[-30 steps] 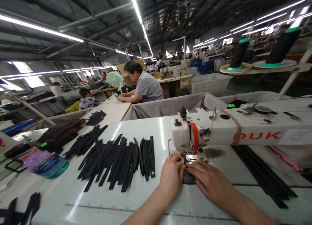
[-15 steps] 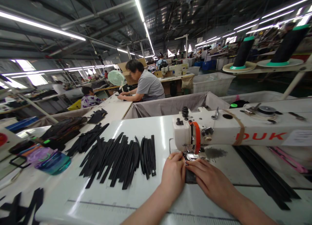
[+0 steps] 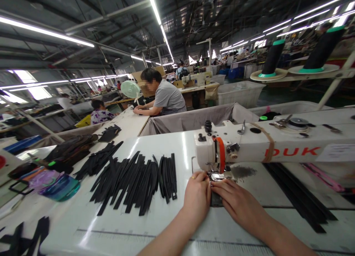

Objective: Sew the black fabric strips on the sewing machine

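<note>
"Left hand, right hand: gripping?"
"Cannot tell; both curl before the white metal sewing machine. Dark flat piece between them, presumably for control; slim black strips leftward, likely for reach."

Just past three o'clock in my view I read DUK in red capitals along the arm of the white sewing machine, a tan band crossing the D. Farther out that way, by the K, a white label bears print too faint to read. Towards seven o'clock, the worktop carries a ruler scale; its figures are illegible to me.
</note>
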The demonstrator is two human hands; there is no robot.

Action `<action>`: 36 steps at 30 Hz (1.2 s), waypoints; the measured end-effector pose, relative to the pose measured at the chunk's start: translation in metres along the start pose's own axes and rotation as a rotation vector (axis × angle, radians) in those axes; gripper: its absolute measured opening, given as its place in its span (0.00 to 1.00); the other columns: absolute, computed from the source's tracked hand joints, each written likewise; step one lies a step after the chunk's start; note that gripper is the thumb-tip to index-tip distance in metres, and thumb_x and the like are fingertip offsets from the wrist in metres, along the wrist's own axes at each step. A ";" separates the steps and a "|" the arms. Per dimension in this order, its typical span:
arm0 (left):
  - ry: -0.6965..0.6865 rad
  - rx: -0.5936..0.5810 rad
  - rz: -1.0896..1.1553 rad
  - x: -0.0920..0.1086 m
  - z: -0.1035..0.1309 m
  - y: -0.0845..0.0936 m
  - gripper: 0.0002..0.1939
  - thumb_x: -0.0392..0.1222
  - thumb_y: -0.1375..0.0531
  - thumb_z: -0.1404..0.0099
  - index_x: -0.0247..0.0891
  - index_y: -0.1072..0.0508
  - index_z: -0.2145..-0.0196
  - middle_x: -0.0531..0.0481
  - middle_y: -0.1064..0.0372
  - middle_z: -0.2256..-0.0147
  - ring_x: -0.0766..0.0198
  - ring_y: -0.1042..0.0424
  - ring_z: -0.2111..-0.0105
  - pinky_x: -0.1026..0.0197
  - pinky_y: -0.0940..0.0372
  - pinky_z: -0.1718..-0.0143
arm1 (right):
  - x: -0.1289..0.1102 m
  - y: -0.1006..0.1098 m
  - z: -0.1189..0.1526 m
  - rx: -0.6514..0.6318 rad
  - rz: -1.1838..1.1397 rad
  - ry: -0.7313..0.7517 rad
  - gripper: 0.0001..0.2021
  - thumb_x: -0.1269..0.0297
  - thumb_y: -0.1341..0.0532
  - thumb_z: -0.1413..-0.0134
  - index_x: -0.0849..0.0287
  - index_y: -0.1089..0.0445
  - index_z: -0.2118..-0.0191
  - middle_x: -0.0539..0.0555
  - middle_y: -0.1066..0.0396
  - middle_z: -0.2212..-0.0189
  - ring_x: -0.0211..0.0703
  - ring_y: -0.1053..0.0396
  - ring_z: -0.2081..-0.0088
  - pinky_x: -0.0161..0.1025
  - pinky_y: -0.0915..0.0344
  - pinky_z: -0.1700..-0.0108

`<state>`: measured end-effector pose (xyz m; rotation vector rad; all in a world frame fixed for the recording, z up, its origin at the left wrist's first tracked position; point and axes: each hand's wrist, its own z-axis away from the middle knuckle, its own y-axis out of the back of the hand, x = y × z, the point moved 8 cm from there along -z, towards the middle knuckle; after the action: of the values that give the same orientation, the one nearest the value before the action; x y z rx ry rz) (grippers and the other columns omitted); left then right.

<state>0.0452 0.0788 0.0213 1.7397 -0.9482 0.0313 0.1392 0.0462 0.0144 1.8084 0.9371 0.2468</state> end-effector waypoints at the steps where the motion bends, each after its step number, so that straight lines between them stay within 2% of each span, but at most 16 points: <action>1: 0.001 -0.003 -0.003 0.001 0.002 0.000 0.12 0.30 0.48 0.33 0.34 0.26 0.69 0.43 0.27 0.61 0.54 0.32 0.58 0.51 0.32 0.55 | 0.001 -0.001 0.001 -0.003 -0.005 -0.001 0.22 0.81 0.48 0.48 0.57 0.32 0.49 0.56 0.28 0.51 0.49 0.32 0.50 0.48 0.31 0.48; 4: 0.007 0.005 0.004 0.000 0.006 0.000 0.12 0.30 0.48 0.33 0.34 0.25 0.68 0.43 0.27 0.61 0.54 0.32 0.58 0.51 0.33 0.53 | 0.003 -0.002 0.002 -0.003 -0.010 0.000 0.22 0.81 0.48 0.47 0.57 0.32 0.49 0.56 0.28 0.50 0.48 0.32 0.50 0.47 0.31 0.47; 7: 0.060 -0.016 0.008 -0.014 0.000 0.001 0.12 0.30 0.47 0.34 0.35 0.24 0.68 0.44 0.26 0.61 0.56 0.31 0.58 0.54 0.33 0.53 | 0.004 -0.002 0.003 0.000 0.012 0.019 0.21 0.80 0.47 0.47 0.57 0.31 0.50 0.56 0.28 0.50 0.49 0.32 0.50 0.49 0.31 0.48; 10: 0.107 -0.064 -0.060 -0.041 -0.023 0.003 0.12 0.27 0.47 0.36 0.33 0.24 0.62 0.42 0.27 0.59 0.55 0.31 0.56 0.51 0.35 0.50 | 0.004 -0.002 0.004 0.006 0.047 0.036 0.19 0.79 0.47 0.46 0.58 0.30 0.50 0.56 0.28 0.50 0.50 0.32 0.50 0.50 0.30 0.49; 12: 0.019 -0.151 -0.075 -0.050 -0.044 -0.001 0.12 0.28 0.43 0.38 0.34 0.25 0.59 0.41 0.28 0.54 0.53 0.34 0.49 0.49 0.41 0.43 | 0.004 -0.002 0.004 0.005 0.061 0.040 0.19 0.79 0.47 0.45 0.58 0.30 0.50 0.56 0.28 0.50 0.50 0.32 0.50 0.50 0.30 0.49; 15: -0.091 -0.283 -0.072 -0.059 -0.069 -0.002 0.09 0.29 0.36 0.43 0.39 0.23 0.64 0.47 0.27 0.52 0.55 0.35 0.47 0.52 0.44 0.41 | 0.003 -0.002 0.005 0.005 0.073 0.052 0.20 0.79 0.48 0.45 0.58 0.30 0.50 0.56 0.28 0.50 0.50 0.31 0.50 0.51 0.31 0.48; 18: -0.083 -0.343 -0.096 -0.064 -0.079 0.011 0.10 0.29 0.32 0.49 0.38 0.24 0.69 0.47 0.25 0.57 0.52 0.33 0.49 0.52 0.43 0.42 | 0.004 -0.003 0.005 0.010 0.080 0.056 0.20 0.80 0.48 0.45 0.58 0.30 0.50 0.56 0.28 0.50 0.49 0.30 0.52 0.50 0.31 0.48; 21: 0.035 -0.325 -0.132 -0.063 -0.071 0.040 0.06 0.28 0.35 0.46 0.36 0.26 0.71 0.44 0.24 0.65 0.50 0.28 0.55 0.50 0.38 0.48 | 0.006 -0.005 0.006 0.017 0.079 0.047 0.20 0.79 0.49 0.45 0.57 0.31 0.50 0.55 0.28 0.49 0.49 0.30 0.51 0.50 0.31 0.48; 24: 0.189 -0.244 -0.154 -0.054 -0.047 0.061 0.07 0.29 0.40 0.40 0.33 0.28 0.63 0.41 0.25 0.67 0.50 0.26 0.62 0.51 0.33 0.57 | 0.005 -0.003 0.006 0.031 0.057 0.056 0.20 0.79 0.48 0.44 0.56 0.31 0.50 0.56 0.28 0.50 0.49 0.30 0.52 0.50 0.32 0.47; 26: 0.293 -0.256 -0.070 -0.045 -0.025 0.054 0.10 0.29 0.42 0.39 0.34 0.30 0.58 0.47 0.26 0.71 0.57 0.26 0.70 0.58 0.32 0.66 | 0.004 0.000 0.005 0.032 0.012 0.043 0.19 0.78 0.48 0.43 0.56 0.31 0.50 0.56 0.27 0.51 0.49 0.30 0.52 0.50 0.32 0.47; 28: 0.516 -0.367 0.265 -0.043 0.003 0.022 0.13 0.28 0.44 0.39 0.35 0.32 0.56 0.52 0.28 0.73 0.63 0.29 0.78 0.63 0.34 0.75 | 0.005 0.004 0.004 0.019 -0.054 0.000 0.16 0.75 0.45 0.42 0.56 0.31 0.50 0.56 0.27 0.52 0.49 0.30 0.51 0.49 0.32 0.48; 29: 0.560 -0.355 0.343 -0.040 0.012 0.010 0.14 0.27 0.44 0.39 0.35 0.32 0.56 0.53 0.29 0.73 0.63 0.29 0.79 0.63 0.35 0.75 | 0.005 0.006 0.004 0.006 -0.087 -0.024 0.15 0.72 0.43 0.42 0.56 0.31 0.49 0.56 0.27 0.52 0.49 0.31 0.51 0.49 0.33 0.47; 31: 0.501 -0.214 0.309 -0.033 0.018 0.002 0.12 0.26 0.43 0.41 0.36 0.30 0.59 0.50 0.28 0.69 0.60 0.28 0.71 0.59 0.32 0.67 | 0.005 0.008 0.004 -0.028 -0.146 -0.060 0.17 0.68 0.38 0.44 0.54 0.31 0.49 0.56 0.28 0.51 0.49 0.32 0.49 0.48 0.34 0.46; 33: 0.368 -0.080 0.175 -0.024 0.019 0.005 0.10 0.27 0.41 0.41 0.36 0.27 0.62 0.46 0.28 0.62 0.55 0.29 0.60 0.53 0.33 0.57 | 0.005 0.008 0.003 -0.062 -0.183 -0.079 0.17 0.66 0.36 0.46 0.53 0.30 0.49 0.55 0.29 0.50 0.49 0.32 0.48 0.48 0.35 0.45; 36: 0.213 -0.044 0.119 -0.015 0.019 0.009 0.09 0.28 0.40 0.39 0.38 0.24 0.63 0.45 0.27 0.55 0.52 0.32 0.53 0.49 0.36 0.50 | 0.007 0.008 0.002 -0.075 -0.204 -0.096 0.15 0.65 0.34 0.46 0.54 0.28 0.52 0.56 0.28 0.51 0.49 0.32 0.49 0.47 0.35 0.45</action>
<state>0.0216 0.0718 0.0140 1.6019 -0.8865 0.2656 0.1485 0.0483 0.0184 1.6278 1.0219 0.0651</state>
